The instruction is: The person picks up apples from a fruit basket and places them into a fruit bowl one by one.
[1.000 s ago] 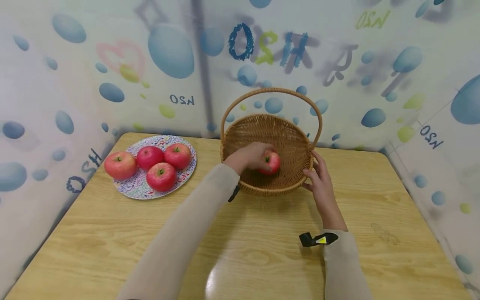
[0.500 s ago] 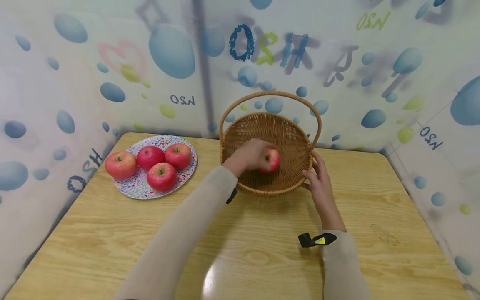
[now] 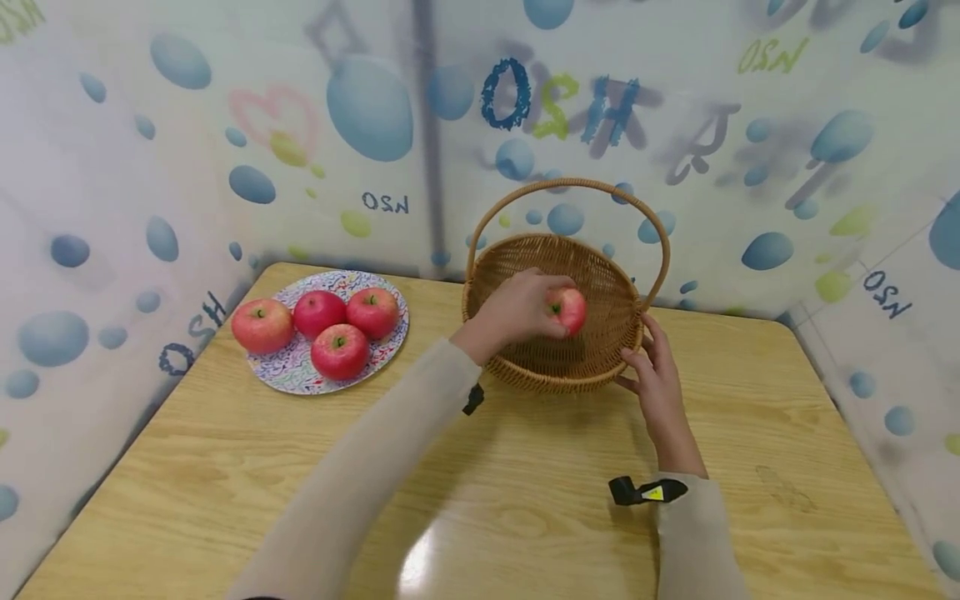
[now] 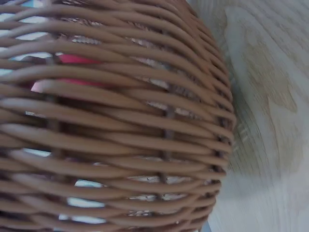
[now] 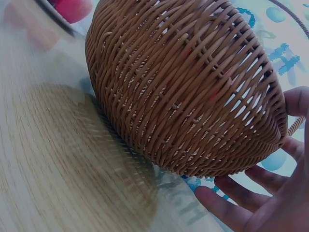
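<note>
Inside the brown wicker basket [image 3: 611,333], a red apple [image 3: 573,312] is in the grip of my left hand [image 3: 517,310], thumb and fingers around its sides. Through the weave in the left wrist view, patches of red apple [image 4: 79,59] show behind the basket wall [image 4: 145,111]; the left hand itself is hidden there. My right hand [image 3: 660,383] holds the basket's right rim near the base of the handle. In the right wrist view, the thumb and a finger of the right hand [image 5: 285,193] pinch the rim, other fingers spread below the basket's side [image 5: 183,96].
A round patterned plate [image 3: 288,382] with several red apples [image 3: 340,352] stands left of the basket on the wooden table [image 3: 517,500]. The tall basket handle [image 3: 570,183] arches up in front of the patterned wall [image 3: 300,183] behind the table.
My left hand has moved the apple slightly up and to the right within the basket. The right hand keeps its hold on the rim. The head view has shifted a little left.
</note>
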`<move>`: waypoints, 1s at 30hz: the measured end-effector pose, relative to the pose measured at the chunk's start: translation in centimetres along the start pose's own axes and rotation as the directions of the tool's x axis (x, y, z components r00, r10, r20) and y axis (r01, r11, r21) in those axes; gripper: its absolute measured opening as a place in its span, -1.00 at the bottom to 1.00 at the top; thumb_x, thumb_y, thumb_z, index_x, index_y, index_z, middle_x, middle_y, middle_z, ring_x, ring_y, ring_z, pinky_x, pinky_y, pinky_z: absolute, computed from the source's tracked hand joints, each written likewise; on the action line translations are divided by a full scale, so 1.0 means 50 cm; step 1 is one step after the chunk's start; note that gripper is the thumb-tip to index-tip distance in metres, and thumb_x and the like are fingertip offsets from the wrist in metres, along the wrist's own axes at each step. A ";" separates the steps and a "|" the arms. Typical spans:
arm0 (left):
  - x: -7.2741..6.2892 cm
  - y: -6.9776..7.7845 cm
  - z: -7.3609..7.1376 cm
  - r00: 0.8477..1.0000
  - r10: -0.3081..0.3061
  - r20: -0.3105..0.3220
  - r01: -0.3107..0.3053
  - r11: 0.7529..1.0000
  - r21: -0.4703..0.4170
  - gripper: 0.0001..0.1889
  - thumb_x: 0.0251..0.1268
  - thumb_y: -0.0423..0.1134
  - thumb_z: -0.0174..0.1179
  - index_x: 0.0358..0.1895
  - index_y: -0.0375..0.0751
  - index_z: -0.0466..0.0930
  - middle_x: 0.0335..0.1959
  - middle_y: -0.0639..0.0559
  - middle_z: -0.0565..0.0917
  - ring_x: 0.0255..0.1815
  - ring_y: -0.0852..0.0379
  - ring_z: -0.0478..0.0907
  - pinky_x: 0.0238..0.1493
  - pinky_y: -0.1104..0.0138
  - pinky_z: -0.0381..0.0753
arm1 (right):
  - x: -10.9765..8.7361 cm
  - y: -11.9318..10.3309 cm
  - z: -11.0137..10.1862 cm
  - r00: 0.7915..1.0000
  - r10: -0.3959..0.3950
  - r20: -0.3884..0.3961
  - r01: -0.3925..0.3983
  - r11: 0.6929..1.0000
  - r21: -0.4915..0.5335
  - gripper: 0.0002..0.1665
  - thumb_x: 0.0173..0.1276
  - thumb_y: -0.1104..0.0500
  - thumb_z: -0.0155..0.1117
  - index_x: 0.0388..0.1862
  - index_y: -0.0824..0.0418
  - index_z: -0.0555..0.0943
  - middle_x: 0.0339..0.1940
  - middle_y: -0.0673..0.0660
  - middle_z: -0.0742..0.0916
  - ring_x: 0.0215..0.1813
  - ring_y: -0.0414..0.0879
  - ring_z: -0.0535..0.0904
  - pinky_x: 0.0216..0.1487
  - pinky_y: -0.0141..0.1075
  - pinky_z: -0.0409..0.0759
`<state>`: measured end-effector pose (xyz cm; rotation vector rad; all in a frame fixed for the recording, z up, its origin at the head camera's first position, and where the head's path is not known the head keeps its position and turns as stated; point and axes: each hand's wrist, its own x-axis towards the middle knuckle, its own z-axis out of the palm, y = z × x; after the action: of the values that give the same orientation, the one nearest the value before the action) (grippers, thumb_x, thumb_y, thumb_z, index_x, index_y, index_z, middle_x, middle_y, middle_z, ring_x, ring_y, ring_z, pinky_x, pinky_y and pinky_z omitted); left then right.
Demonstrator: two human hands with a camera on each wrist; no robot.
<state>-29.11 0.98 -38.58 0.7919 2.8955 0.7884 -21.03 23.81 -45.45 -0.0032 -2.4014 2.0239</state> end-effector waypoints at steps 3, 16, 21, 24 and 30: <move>-0.024 0.007 -0.008 0.998 -0.030 -0.052 0.028 0.999 -0.046 -0.27 0.10 0.03 0.44 0.41 0.07 0.48 0.19 0.06 0.66 0.17 0.09 0.53 0.12 0.22 0.61 | 0.000 0.000 0.003 1.000 0.009 -0.001 -0.009 1.000 0.003 -0.25 0.64 0.08 -0.08 0.67 -0.28 -0.06 0.64 0.20 0.22 0.52 0.23 0.33 -0.08 -0.55 0.62; -0.183 0.027 -0.088 0.956 -0.029 -0.291 -0.014 0.989 -0.144 -0.31 0.10 0.00 0.50 0.37 0.11 0.52 0.36 0.09 0.57 0.31 0.07 0.54 0.24 0.13 0.63 | 0.001 0.001 0.014 1.000 0.014 0.002 -0.014 1.000 0.010 -0.27 0.64 0.03 -0.07 0.66 -0.33 -0.05 0.65 0.18 0.22 0.54 0.20 0.33 0.01 -0.45 0.65; -0.261 0.004 -0.116 0.939 -0.065 -0.338 -0.012 0.975 -0.222 -0.32 0.09 -0.05 0.52 0.34 0.17 0.51 0.20 0.15 0.60 0.05 0.13 0.58 0.00 0.20 0.75 | 0.000 0.003 0.017 1.000 -0.008 -0.005 0.009 0.999 0.032 -0.27 0.65 0.06 -0.09 0.67 -0.28 -0.04 0.65 0.22 0.20 0.53 0.25 0.33 -0.09 -0.57 0.63; -0.305 -0.021 -0.129 0.914 -0.111 -0.389 0.014 0.970 -0.243 -0.30 0.06 -0.07 0.55 0.34 0.16 0.52 0.20 0.17 0.62 0.01 0.16 0.59 -0.08 0.23 0.77 | 0.000 0.004 0.017 1.000 -0.011 -0.017 0.012 0.999 0.040 -0.27 0.65 0.08 -0.09 0.67 -0.27 -0.03 0.64 0.24 0.23 0.52 0.25 0.34 -0.10 -0.57 0.64; -0.377 -0.078 -0.143 0.844 -0.149 -0.514 0.077 0.984 -0.160 -0.31 0.00 -0.13 0.57 0.30 0.11 0.57 0.04 0.11 0.72 -0.27 0.16 0.60 -0.26 0.28 0.70 | 0.000 0.003 0.009 1.000 0.002 -0.031 -0.001 0.999 0.039 -0.28 0.65 0.07 -0.10 0.67 -0.28 -0.04 0.64 0.26 0.23 0.53 0.25 0.32 -0.12 -0.60 0.62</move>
<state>-15.75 -14.39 -36.02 0.4313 3.2548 1.3569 -21.02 23.40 -45.66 -0.0359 -2.3440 2.0559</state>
